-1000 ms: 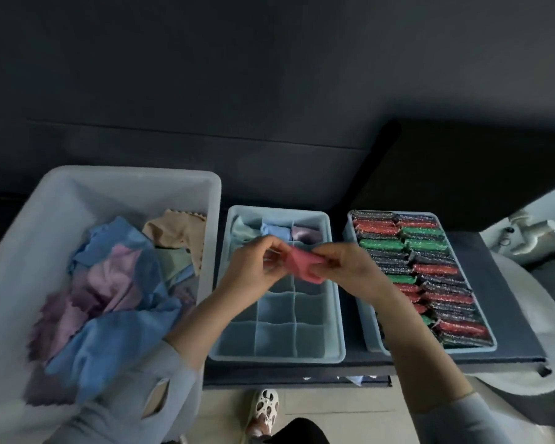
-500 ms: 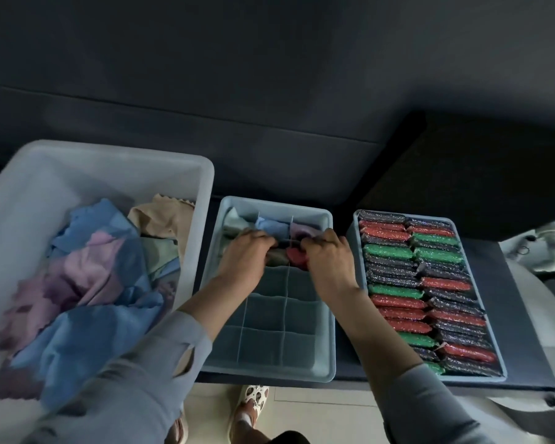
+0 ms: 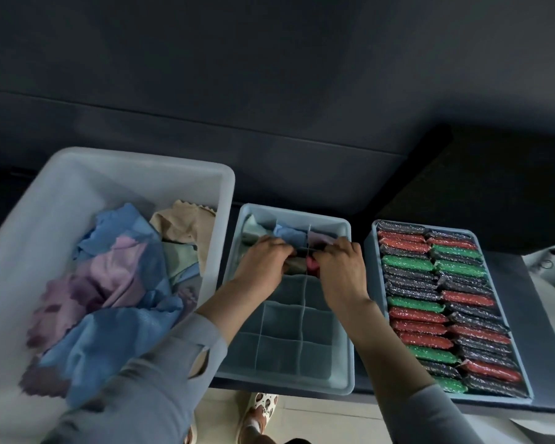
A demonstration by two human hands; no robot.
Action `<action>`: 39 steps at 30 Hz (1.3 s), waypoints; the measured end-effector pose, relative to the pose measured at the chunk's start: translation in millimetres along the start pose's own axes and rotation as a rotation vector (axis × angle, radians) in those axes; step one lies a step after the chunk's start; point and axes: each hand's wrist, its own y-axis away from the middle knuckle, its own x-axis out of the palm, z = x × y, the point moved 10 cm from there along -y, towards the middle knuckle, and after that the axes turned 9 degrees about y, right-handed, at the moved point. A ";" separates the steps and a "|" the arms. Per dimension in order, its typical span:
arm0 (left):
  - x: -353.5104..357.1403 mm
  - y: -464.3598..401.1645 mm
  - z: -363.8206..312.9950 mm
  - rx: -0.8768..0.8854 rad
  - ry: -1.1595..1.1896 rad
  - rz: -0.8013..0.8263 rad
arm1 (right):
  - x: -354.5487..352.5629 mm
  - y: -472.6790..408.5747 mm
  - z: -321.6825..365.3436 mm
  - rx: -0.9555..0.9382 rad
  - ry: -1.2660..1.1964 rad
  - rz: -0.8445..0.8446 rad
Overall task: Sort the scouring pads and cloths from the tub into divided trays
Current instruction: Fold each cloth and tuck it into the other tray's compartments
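A white tub (image 3: pixel 218 187) at the left holds a heap of blue, purple, beige and green cloths (image 3: pixel 116 283). A pale blue divided tray (image 3: pixel 289 384) stands in the middle; its far cells hold folded cloths, green, blue (image 3: pixel 290 235) and lilac. My left hand (image 3: pixel 263 264) and my right hand (image 3: pixel 340 267) are down in the second row of cells, fingers curled onto a folded red cloth (image 3: pixel 313 267). Most of that cloth is hidden by my fingers. A second tray (image 3: pixel 370 251) at the right is packed with red, green and dark scouring pads (image 3: pixel 442 302).
The trays sit on a dark surface (image 3: pixel 526 331) with a dark wall behind. A white rounded object (image 3: pixel 551 261) lies at the far right edge. Below the front edge a patterned shoe (image 3: pixel 261 408) stands on a pale floor.
Both hands carried the folded red cloth from above the tray down and away into a second-row cell. The camera view shifted slightly.
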 end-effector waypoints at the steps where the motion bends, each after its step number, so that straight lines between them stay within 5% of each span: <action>1: -5.1 1.7 -4.2 0.027 0.007 0.005 | -5.8 4.3 -2.7 0.018 -0.071 -0.072; 9: -132.0 87.1 26.6 0.137 0.017 -0.403 | -67.9 41.5 42.3 0.129 -0.650 -0.392; 13: -162.4 146.4 108.3 -0.055 -0.044 -0.474 | -63.2 41.9 127.0 0.085 -0.762 -0.082; 20: -175.0 198.9 204.7 -0.318 -0.071 -0.177 | -73.0 45.8 173.1 0.301 -0.816 -0.033; 24: -166.9 209.0 227.5 -0.319 -0.182 0.044 | -88.1 35.9 209.2 0.340 -0.795 -0.078; 32: -177.8 220.2 245.7 -0.277 -0.306 0.139 | -100.5 34.2 240.8 0.467 -0.755 -0.063; 36: -206.5 212.4 218.3 -0.154 -0.003 0.097 | -137.2 30.4 263.9 0.252 -0.415 -0.234; 39: -234.8 200.2 190.7 -0.068 0.334 0.080 | -163.2 21.9 299.3 -0.043 -0.712 -0.152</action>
